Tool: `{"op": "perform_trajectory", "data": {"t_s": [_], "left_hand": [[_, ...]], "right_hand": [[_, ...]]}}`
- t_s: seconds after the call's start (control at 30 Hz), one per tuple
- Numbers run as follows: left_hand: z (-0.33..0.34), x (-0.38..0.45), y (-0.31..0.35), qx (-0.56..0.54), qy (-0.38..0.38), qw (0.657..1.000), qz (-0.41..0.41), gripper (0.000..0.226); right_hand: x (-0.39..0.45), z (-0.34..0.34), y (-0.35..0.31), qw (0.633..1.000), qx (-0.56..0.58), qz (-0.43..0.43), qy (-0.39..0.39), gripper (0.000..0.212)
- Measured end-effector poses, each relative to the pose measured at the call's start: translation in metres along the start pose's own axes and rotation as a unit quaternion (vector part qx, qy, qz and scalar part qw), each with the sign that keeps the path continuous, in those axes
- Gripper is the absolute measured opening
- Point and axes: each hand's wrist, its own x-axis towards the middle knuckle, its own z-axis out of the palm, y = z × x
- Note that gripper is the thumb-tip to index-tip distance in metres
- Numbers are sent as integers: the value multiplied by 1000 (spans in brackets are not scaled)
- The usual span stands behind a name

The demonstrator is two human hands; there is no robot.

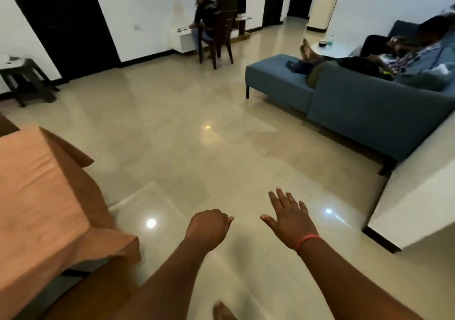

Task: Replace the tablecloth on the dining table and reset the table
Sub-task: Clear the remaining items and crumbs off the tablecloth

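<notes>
An orange tablecloth (37,191) covers the dining table at the left edge of the head view, its corner hanging down toward the floor. My left hand (209,226) hovers over the tiled floor to the right of the table, fingers curled into a loose fist, holding nothing. My right hand (288,218) is spread flat with straight fingers, also empty, a red band on its wrist. Both hands are apart from the cloth.
A blue sofa (357,112) with people lying on it stands at the right, beside a white low wall (413,196). A person sits on a wooden chair (221,36) at the far wall. A dark stool (27,80) stands far left. Glossy floor (197,134) lies between.
</notes>
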Motion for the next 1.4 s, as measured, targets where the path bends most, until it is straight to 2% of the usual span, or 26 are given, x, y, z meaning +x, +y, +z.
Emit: {"op": "perform_trajectory", "data": {"t_s": [0.1,0.27,0.47,0.63,0.8,0.9,1.07,1.23,1.27,1.33,1.4], "left_hand": [[-5,56,-36,-6,10,1000,-17,53],[-39,148,-112,-18,27,998,-60,51],[-64,205,-227,-46,33,982,-179,51],[-61,223,-341,-53,17,948,-313,51],[-71,215,-405,-77,13,894,-441,52],[-69,197,-444,-125,28,838,-530,53],[-49,142,-521,-166,45,753,-635,53],[-21,77,-596,-211,38,679,-702,48],[-18,63,-611,-218,41,665,-714,48],[-14,30,-643,-218,43,640,-735,51],[-11,2,-664,-215,39,619,-754,51]], "right_hand": [[75,-10,-25,999,-13,-45,-22,96],[216,-41,-72,994,-33,-106,-13,93],[359,-54,-155,977,-57,-205,-27,97],[493,-47,-263,944,-79,-318,-49,105],[570,-48,-388,882,-105,-451,-84,111],[588,-46,-476,839,-121,-523,-88,107],[579,-15,-614,752,-157,-634,-85,116],[547,25,-742,679,-212,-693,-119,119],[535,30,-768,667,-217,-700,-133,114],[514,47,-828,646,-224,-714,-151,89],[492,61,-874,622,-231,-730,-163,76]]}}
